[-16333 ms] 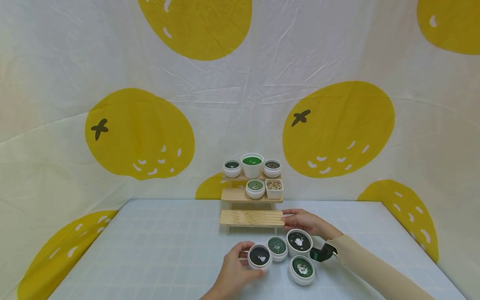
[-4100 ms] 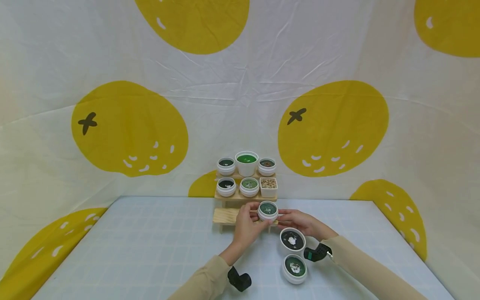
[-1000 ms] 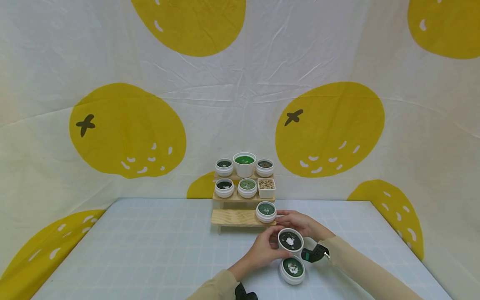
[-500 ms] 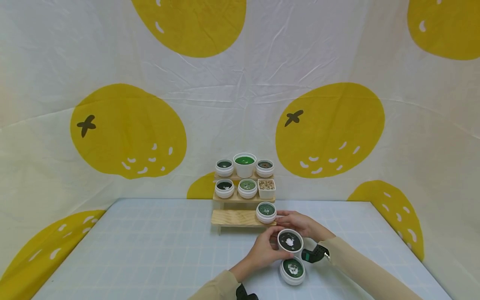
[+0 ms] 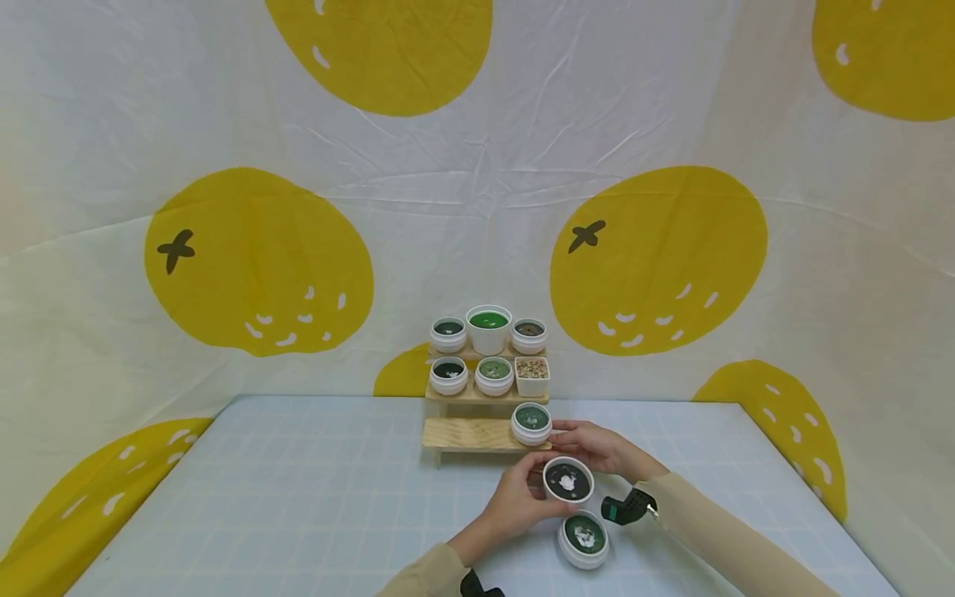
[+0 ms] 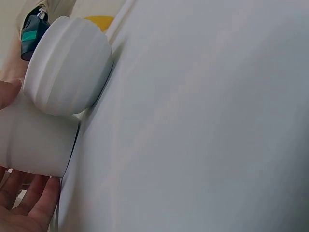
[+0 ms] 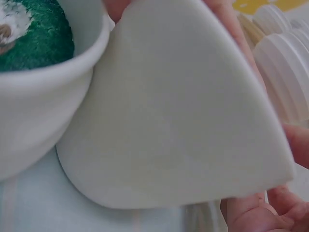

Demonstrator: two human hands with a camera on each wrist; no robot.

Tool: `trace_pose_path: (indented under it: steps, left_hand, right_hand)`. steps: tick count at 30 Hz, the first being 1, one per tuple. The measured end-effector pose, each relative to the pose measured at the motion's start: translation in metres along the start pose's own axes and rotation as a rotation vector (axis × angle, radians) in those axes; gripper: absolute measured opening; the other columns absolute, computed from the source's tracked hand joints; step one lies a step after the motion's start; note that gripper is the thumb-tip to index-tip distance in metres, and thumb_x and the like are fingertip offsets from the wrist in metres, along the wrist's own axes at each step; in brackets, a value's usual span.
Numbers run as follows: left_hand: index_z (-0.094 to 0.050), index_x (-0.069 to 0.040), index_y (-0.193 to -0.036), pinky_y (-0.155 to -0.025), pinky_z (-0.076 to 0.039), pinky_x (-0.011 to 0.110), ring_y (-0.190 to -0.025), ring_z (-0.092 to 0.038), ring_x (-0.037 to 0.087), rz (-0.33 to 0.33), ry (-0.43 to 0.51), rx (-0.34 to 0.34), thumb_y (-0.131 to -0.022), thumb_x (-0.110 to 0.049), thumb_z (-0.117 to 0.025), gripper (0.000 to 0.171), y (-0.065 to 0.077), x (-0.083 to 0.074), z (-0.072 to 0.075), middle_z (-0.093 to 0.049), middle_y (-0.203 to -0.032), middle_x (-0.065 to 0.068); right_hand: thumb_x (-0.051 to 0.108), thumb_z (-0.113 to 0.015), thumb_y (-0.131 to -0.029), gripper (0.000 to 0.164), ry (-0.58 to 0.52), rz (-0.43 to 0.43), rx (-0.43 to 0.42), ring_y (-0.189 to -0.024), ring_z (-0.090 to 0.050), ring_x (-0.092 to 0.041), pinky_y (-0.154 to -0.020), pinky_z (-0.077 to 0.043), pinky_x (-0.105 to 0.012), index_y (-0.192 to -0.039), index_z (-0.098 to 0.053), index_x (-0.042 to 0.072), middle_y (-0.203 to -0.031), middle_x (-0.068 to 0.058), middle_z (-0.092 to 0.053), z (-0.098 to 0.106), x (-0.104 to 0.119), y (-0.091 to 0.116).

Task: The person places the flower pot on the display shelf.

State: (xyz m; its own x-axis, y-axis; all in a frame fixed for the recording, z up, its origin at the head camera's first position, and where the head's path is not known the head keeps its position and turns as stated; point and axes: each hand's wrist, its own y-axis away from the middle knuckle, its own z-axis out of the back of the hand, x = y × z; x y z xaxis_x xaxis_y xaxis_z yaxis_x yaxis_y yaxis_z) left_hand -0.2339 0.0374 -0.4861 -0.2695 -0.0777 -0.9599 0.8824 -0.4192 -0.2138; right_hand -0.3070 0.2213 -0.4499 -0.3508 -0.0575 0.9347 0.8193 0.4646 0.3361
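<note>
My left hand [image 5: 515,502] grips a tall white pot [image 5: 569,482] with a black top and a white patch, fingers on one side and thumb on the other. Whether its base touches the table I cannot tell. Close in front of it stands a shorter white pot [image 5: 584,541] with a green-and-white top. My right hand [image 5: 604,449] holds the right end of the wooden stand's [image 5: 470,433] lowest step. Beside those fingers, a small white pot with a grey-green top [image 5: 532,423] rests on that step. In the right wrist view, the tall pot [image 7: 178,111] covers much of the right hand.
Higher steps carry a square white pot of beige bits [image 5: 533,377], a large pot with a bright green top [image 5: 489,330] and several small round pots. A pale checked cloth [image 5: 298,497] covers the table. Behind hangs a curtain [image 5: 448,166] with yellow fruit shapes.
Earlier, a small black-topped pot went onto the middle step and the grey-green one onto the lowest. Just now the left hand has shifted the tall pot slightly left. The right hand stays put.
</note>
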Motion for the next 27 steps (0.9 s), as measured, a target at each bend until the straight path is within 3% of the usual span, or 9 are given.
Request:
trace_pose_path:
  steps: [14,27]
  left_hand:
    - [-0.054,-0.006,-0.126,-0.073,-0.053,0.020,-0.085,-0.061,0.002,0.008,-0.019,-0.056,-0.069,-0.015,-0.085,0.066,0.014,0.001,0.012,-0.064,-0.111,0.008]
    - [-0.054,-0.002,-0.125,-0.072,-0.055,0.019,-0.083,-0.062,0.004,0.033,-0.009,-0.123,-0.069,-0.011,-0.084,0.064,0.031,-0.003,0.030,-0.063,-0.108,0.011]
  right_hand:
    - [0.003,-0.044,-0.097,0.061,-0.076,-0.037,-0.004,-0.090,-0.064,-0.008,-0.085,-0.055,-0.021,-0.148,-0.012,-0.010,-0.102,-0.003,-0.064,-0.002,0.004,0.003]
    - [0.001,-0.043,-0.097,0.062,-0.084,-0.012,0.019,-0.092,-0.065,-0.009,-0.088,-0.055,-0.024,-0.148,-0.009,-0.011,-0.100,-0.003,-0.066,0.000,0.002,0.002]
